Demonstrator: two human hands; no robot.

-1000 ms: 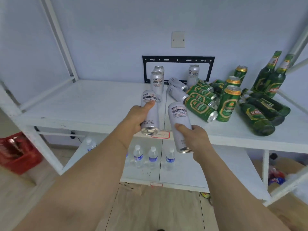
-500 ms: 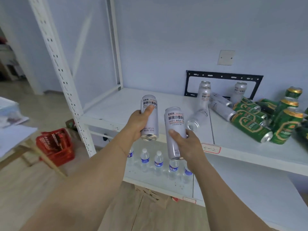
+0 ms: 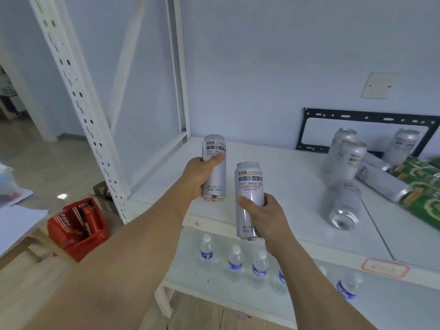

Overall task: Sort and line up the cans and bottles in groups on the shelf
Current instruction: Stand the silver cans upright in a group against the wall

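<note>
While both hands grip upright silver cans, left hand [image 3: 198, 177] on left can [image 3: 215, 167], right hand [image 3: 266, 216] on right can [image 3: 248, 198], we hold them above the shelf [image 3: 273, 186] edge; more silver cans [image 3: 345, 182] clutter right, water bottles [image 3: 234, 260] below, red basket [image 3: 78, 227] with dark items on floor.

Storeroom: white slotted-steel shelf [image 3: 273, 167], beer cans [image 3: 345, 206], bottled water [image 3: 234, 260], red crate [image 3: 78, 227], bare walls.

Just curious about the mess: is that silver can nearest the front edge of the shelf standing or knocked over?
Knocked over. The silver can lies on its side on the shelf, its round end facing the camera.
</note>
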